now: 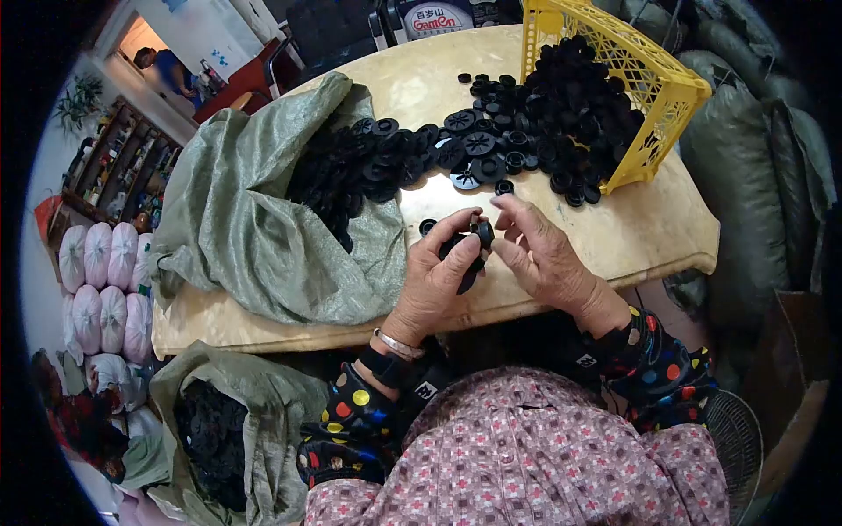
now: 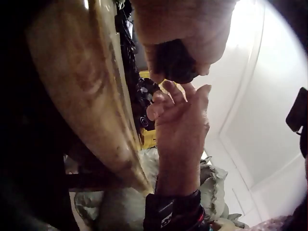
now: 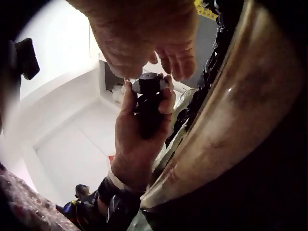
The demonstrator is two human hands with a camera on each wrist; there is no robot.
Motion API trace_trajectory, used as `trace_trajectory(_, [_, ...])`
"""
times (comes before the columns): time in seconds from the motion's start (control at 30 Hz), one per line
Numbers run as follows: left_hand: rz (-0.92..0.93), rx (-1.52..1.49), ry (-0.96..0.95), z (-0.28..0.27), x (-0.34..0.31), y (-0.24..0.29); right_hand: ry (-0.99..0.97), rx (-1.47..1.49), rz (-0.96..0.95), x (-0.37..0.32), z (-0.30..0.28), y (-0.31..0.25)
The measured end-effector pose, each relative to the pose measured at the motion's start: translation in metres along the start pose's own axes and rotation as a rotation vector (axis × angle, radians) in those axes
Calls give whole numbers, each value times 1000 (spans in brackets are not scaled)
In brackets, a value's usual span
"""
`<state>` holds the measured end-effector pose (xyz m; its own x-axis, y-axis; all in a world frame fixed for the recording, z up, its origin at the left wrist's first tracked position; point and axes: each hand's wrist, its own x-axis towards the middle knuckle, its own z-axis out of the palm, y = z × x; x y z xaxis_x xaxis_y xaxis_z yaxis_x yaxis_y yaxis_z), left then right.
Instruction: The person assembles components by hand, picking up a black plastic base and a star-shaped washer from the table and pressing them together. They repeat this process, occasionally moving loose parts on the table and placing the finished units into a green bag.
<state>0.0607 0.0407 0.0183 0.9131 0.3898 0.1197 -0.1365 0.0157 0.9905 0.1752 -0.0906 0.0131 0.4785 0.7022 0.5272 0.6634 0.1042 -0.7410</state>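
My left hand [image 1: 425,285] grips black round plastic parts over the near edge of the table [image 1: 561,323]. A small black cap [image 3: 150,83] stands up at its thumb and fingertips, and a wider dark piece [image 3: 149,115] lies below in the palm. My right hand [image 1: 554,263] is just to the right, its fingers loosely bent and holding nothing. In the right wrist view its fingers hang over the cap. Slotted black discs [image 1: 480,144] lie on the table beyond both hands, with a loose small black ring [image 1: 503,188] nearer.
A yellow crate [image 1: 674,96] lies tipped on its side at the right, spilling a heap of small black caps [image 1: 579,114]. On the left a green woven sack [image 1: 250,219] spills black discs [image 1: 368,162]. Another sack [image 1: 272,421] of black parts stands below the table; full sacks [image 1: 737,193] line the right.
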Motion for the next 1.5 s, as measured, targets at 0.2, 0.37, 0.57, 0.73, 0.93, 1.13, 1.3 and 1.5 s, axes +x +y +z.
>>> trace_trajectory(0.2, [96, 243, -56, -1, -3, 10, 1, 92, 91, -8, 8, -10])
trace_trajectory(0.37, [370, 580, -42, 0, -2, 5, -45, 399, 574, -10, 9, -18])
trace_trajectory(0.57, [-160, -325, -7, -12, 21, 7, -97, -26, 158, 14, 4, 15])
trace_trajectory(0.73, [-115, -887, -52, -27, 49, -3, -219, -712, 123, 47, -10, 33])
trace_trajectory(0.93, [-6, -1150, -32, -19, 68, -1, -323, -648, 50, 55, -11, 51])
trace_trajectory(1.13, [139, -1497, -151, -1, 73, -10, -287, -588, 61, 49, -5, 62])
trace_trajectory(1.3, [157, -1417, 8, -8, 72, -13, -251, -603, -14, 45, -5, 74])
trace_trajectory(1.5, [101, -670, 176, -29, 76, 2, -181, -451, -66, 46, -16, 85])
